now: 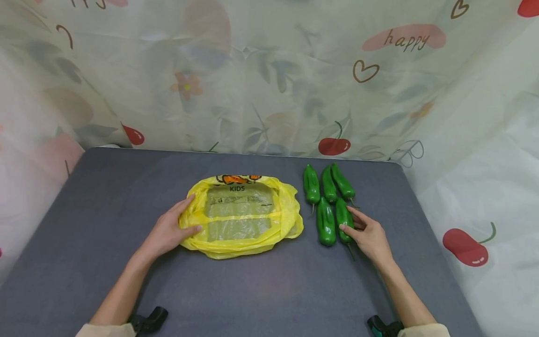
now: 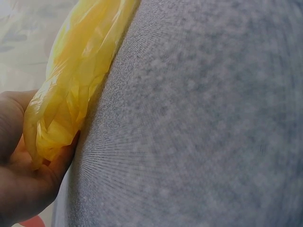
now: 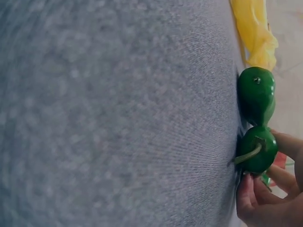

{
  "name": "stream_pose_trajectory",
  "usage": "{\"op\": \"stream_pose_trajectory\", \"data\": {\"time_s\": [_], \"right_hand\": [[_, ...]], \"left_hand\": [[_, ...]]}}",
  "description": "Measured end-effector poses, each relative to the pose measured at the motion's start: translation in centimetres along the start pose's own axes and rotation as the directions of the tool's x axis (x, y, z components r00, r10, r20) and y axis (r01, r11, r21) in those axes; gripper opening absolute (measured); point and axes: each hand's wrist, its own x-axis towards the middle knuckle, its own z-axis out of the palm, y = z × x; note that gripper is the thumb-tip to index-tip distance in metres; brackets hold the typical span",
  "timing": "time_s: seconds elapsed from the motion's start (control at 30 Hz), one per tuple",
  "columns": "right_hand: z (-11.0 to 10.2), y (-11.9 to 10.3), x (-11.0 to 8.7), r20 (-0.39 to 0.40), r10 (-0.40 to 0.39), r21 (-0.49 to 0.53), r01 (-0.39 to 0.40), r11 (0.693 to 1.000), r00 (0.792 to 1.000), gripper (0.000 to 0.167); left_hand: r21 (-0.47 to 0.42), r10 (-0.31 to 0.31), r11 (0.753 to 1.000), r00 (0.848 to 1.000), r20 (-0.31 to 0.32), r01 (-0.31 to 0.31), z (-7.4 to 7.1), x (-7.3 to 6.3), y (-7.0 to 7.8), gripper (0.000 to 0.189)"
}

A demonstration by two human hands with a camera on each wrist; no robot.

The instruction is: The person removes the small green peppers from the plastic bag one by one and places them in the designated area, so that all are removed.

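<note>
A yellow plastic bag [image 1: 240, 250] lies spread with its mouth facing up, its printed inside showing. My left hand [image 1: 172, 227] holds the bag's left edge, thumb on the near side and fingers behind; the left wrist view shows the yellow film [image 2: 71, 90] between them. To the right, several green chili peppers lie in two rows. My right hand [image 1: 370, 236] pinches the near right green pepper [image 1: 344, 220] between thumb and fingers. In the right wrist view that pepper [image 3: 259, 153] touches or nearly touches the table, its stem toward the camera, beside another green pepper [image 3: 255, 92].
Three green peppers [image 1: 311, 185] form the far row, close to the held one. A dark grey cloth [image 1: 261, 295] covers the table. Behind it hangs a patterned curtain [image 1: 269, 93], close to the table's far edge.
</note>
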Motion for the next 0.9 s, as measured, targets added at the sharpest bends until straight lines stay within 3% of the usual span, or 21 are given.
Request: {"op": "stream_pose_trajectory", "data": {"time_s": [0.6, 0.9], "right_hand": [[-0.3, 0.1, -0.2, -0.016, 0.022, 0.03, -0.022, 0.999, 1.0, 0.064], [-0.8, 0.1, -1.0, -0.09, 0.016, 0.075, -0.01, 0.997, 0.996, 0.054]], "left_hand": [[0.01, 0.007, 1.0, 1.0, -0.006, -0.007, 0.0, 0.0, 0.0, 0.085], [0.006, 0.023, 1.0, 0.999, -0.033, -0.022, -0.1, -0.3, 0.4, 0.084]]}}
